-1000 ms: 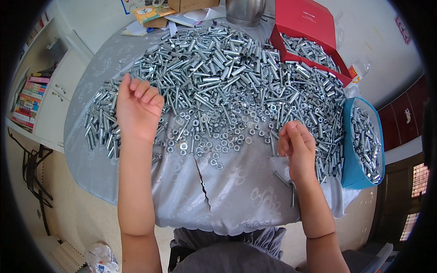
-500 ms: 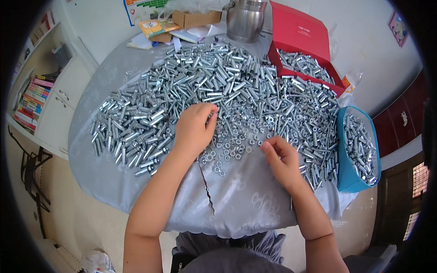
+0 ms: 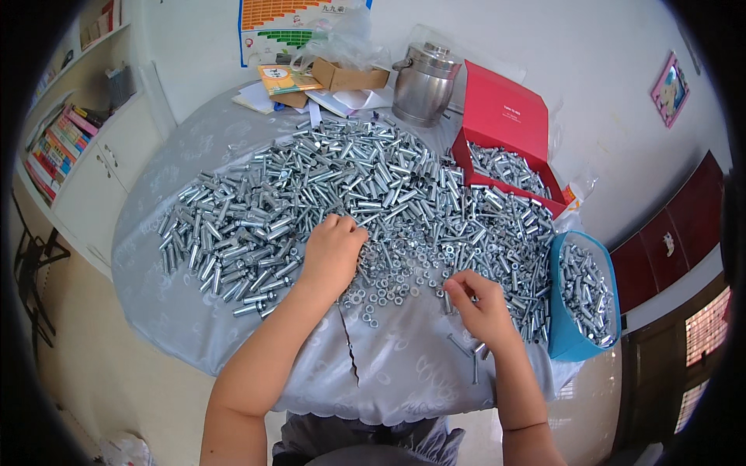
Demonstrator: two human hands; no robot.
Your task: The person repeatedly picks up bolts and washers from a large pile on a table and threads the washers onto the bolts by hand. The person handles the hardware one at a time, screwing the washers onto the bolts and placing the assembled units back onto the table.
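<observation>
A broad heap of silver bolts and metal sleeves [image 3: 249, 225] covers the table. My left hand [image 3: 332, 252] is at its near middle, fingers curled down among the pieces; their tips are hidden, so what they hold cannot be made out. Loose hex nuts [image 3: 386, 291] lie between my hands. To their right, my right hand [image 3: 483, 309] is closed in a pinch, thumb against the fingers. A short silver bolt [image 3: 447, 303] shows upright at the thumb tip, apparently gripped there. A few long thin bolts [image 3: 475, 367] lie on the cloth beside my right wrist.
A blue fabric bin [image 3: 566, 311] full of bolts stands at the right edge. Behind it sits an open red box [image 3: 505, 109], also holding bolts. A steel pot [image 3: 423, 89], a cardboard tray [image 3: 350, 76] and papers occupy the back. The grey tablecloth has a tear [image 3: 350, 346].
The whole view has shifted, showing more of the back wall. My left fingers have curled inward. A bolt now shows at my right thumb tip, and bolts beside that wrist have come into sight.
</observation>
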